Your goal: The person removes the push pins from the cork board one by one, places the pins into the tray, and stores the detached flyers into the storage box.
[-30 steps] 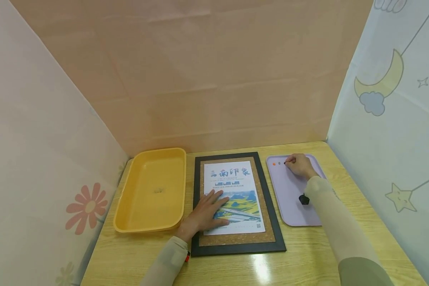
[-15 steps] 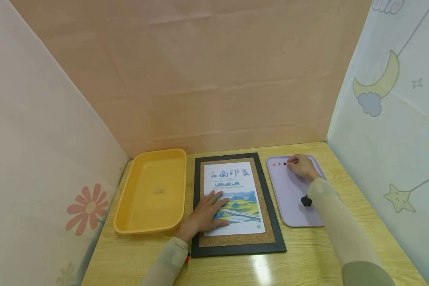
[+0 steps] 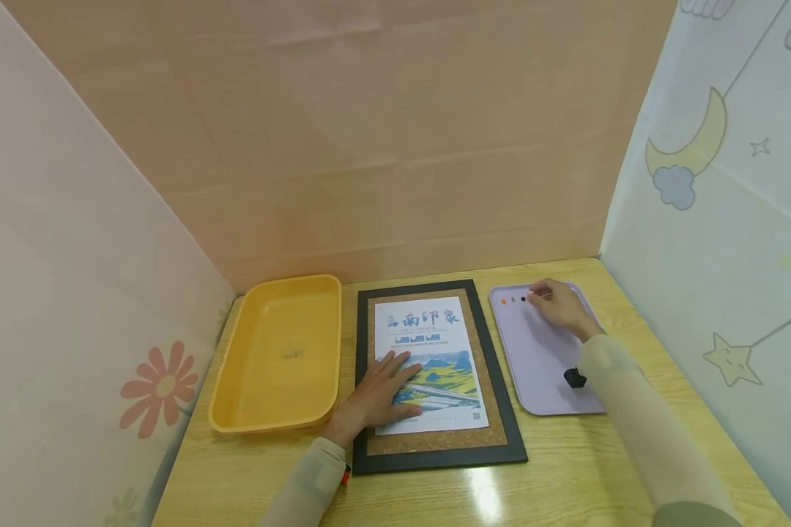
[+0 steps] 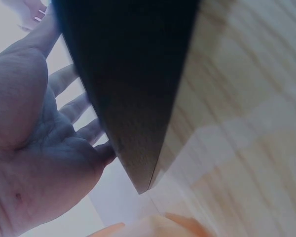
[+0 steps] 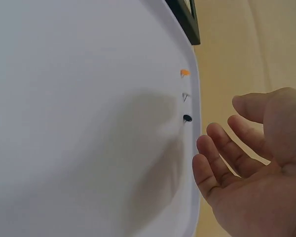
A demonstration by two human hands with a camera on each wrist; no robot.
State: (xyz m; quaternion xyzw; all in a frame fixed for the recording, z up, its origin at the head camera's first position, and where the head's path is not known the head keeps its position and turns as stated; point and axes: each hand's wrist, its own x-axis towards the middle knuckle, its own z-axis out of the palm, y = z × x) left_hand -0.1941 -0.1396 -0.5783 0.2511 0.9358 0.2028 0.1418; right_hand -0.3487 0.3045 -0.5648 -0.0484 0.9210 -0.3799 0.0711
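My left hand (image 3: pixel 381 391) lies flat with spread fingers on the lower left of a printed paper sheet (image 3: pixel 428 329). The sheet is on a cork board (image 3: pixel 435 441) with a black frame (image 3: pixel 435 460). In the left wrist view, the frame's dark edge (image 4: pixel 133 89) partly covers the fingers of that hand (image 4: pixel 44 133). Over the far end of a lilac tray (image 3: pixel 543 388), my right hand (image 3: pixel 559 304) hovers, thumb and fingers apart, holding nothing. Beside its fingertips is a black thumbtack (image 5: pixel 187 118), in a row with a clear one (image 5: pixel 186 96) and an orange one (image 5: pixel 185 72).
A yellow tray (image 3: pixel 237 366) stands left of the board on the wooden table (image 3: pixel 428 501). A small black object (image 3: pixel 574 378) shows beside the right sleeve, over the lilac tray. Covered walls (image 3: pixel 382 132) rise at the back and both sides.
My right hand has let go of the black thumbtack, which now stands in the row, and has drawn slightly away with its fingers parting. The left hand has stayed put.
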